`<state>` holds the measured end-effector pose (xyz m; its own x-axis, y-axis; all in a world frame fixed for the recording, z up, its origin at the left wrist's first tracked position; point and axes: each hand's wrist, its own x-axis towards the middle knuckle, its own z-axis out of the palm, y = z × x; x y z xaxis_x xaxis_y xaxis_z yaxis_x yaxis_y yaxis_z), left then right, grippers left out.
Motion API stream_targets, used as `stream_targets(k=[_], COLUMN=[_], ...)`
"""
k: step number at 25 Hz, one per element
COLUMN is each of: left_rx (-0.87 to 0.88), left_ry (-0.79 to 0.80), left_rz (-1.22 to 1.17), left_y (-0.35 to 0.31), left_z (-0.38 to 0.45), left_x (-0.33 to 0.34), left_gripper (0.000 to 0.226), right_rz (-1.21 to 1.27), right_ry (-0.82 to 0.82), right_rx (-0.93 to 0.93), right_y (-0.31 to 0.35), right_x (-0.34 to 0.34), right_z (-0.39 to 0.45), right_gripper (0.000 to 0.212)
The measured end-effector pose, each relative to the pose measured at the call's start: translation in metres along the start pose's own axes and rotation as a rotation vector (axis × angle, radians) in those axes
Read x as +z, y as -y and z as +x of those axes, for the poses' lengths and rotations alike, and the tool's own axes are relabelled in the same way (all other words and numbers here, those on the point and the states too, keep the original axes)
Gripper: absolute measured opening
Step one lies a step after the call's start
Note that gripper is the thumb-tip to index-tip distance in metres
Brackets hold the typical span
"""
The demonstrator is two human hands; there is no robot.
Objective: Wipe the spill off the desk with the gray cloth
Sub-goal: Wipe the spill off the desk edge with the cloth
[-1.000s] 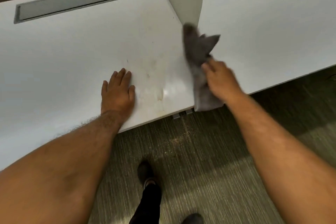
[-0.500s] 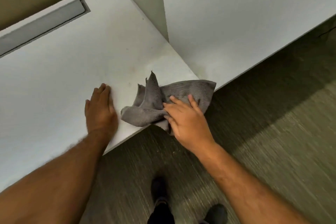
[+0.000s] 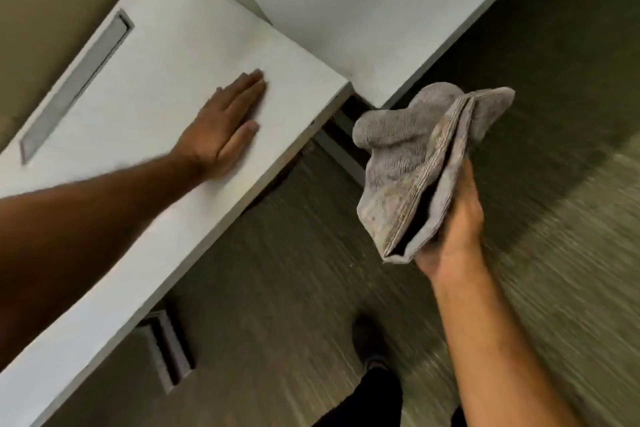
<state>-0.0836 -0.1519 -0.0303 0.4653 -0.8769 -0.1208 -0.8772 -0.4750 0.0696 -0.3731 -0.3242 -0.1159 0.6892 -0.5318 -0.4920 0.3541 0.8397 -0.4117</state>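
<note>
Between wiping passes: left hand [image 3: 221,135] spread flat on white surface [image 3: 166,55], right hand [image 3: 453,218] clutching bunched gray cloth [image 3: 412,163] above floor [image 3: 277,270], likely needing return to surface.

The left hand [image 3: 221,128] lies flat, palm down, on the white tabletop [image 3: 145,80] near its front edge, fingers straight and close together, thumb slightly apart. Its bare forearm stretches in from the lower left, nearly straight at the wrist. The right hand [image 3: 453,218] is raised clear of the tabletop, over the floor, palm turned up and toward the camera, closed around the lower part of a folded gray cloth [image 3: 415,163] that stands up from the grip. The right forearm, also bare, rises from the bottom right.
</note>
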Motion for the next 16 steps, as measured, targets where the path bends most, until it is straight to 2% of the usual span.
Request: stream_targets(k=[3, 5, 12, 16], left_rx=[0.085, 0.089, 0.092, 0.089], left_ry=[-0.031, -0.051, -0.066, -0.065], left_rz=[0.04, 0.043, 0.024, 0.004], left_y=[0.003, 0.003, 0.002, 0.003], left_z=[0.003, -0.001, -0.002, -0.001], left_x=[0.005, 0.004, 0.005, 0.005], left_gripper=[0.066, 0.065, 0.063, 0.064], right_rz=[-0.004, -0.005, -0.326, -0.704], right_ry=[0.051, 0.079, 0.12, -0.112], right_rx=[-0.08, -0.141, -0.383, -0.703], right_y=[-0.024, -0.037, -0.086, -0.114], right_x=[0.01, 0.016, 0.057, 0.075], right_z=[0.02, 0.033, 0.068, 0.059], right_gripper=[0.036, 0.028, 0.042, 0.035])
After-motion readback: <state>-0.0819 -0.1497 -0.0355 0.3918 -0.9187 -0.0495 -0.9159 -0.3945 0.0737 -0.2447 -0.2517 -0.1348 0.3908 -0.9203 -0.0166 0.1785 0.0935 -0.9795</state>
